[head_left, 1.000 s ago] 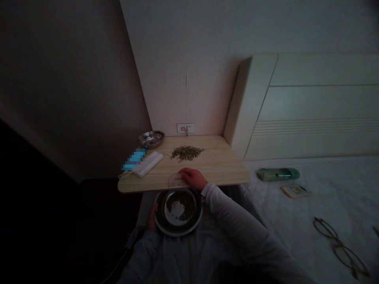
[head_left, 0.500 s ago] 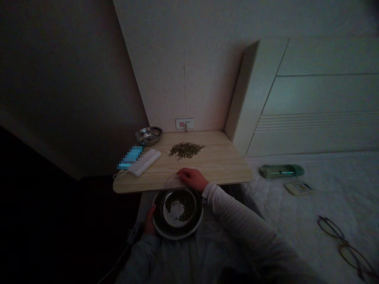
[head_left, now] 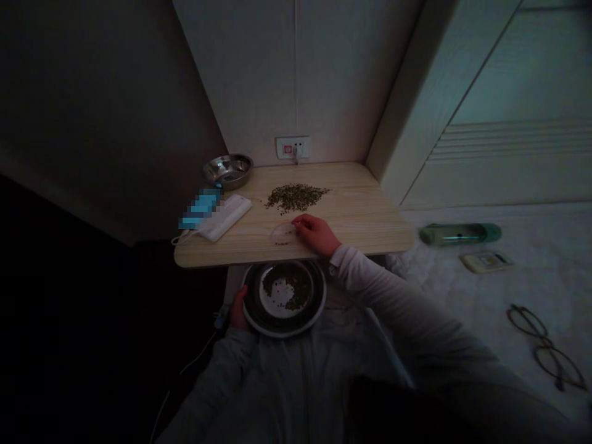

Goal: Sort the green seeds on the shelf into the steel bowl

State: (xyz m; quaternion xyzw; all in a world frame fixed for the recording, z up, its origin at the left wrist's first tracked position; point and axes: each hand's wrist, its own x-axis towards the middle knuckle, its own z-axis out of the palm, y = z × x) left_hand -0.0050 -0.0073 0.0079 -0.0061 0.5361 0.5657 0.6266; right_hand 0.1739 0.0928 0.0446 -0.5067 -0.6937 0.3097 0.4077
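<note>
My left hand (head_left: 239, 311) grips the left rim of a wide bowl (head_left: 283, 333) with a dark inside, held just below the table's front edge. Inside it sits a smaller light round dish (head_left: 281, 294) with small dark-green grains around its pale middle. Over the front of the wooden table (head_left: 351, 222), my right hand (head_left: 317, 233) pinches a thin, clear, rounded plastic piece (head_left: 281, 231). Beyond its fingers a pile of the grains (head_left: 298, 197) is spread on the wood. A few grains (head_left: 281, 244) lie in a short row near the front edge.
A steel bowl (head_left: 229, 172) stands at the back left, with a blurred-out phone (head_left: 200, 208) and a white power strip (head_left: 226, 217) before it. A wall socket (head_left: 293, 148) is behind. On the bed at right lie a green case (head_left: 460, 234), a small flat box (head_left: 486, 261) and glasses (head_left: 546, 345).
My right hand has moved from the table's front edge farther in towards the pile, with the clear piece. A short row of grains now shows near the edge. The view has tilted down.
</note>
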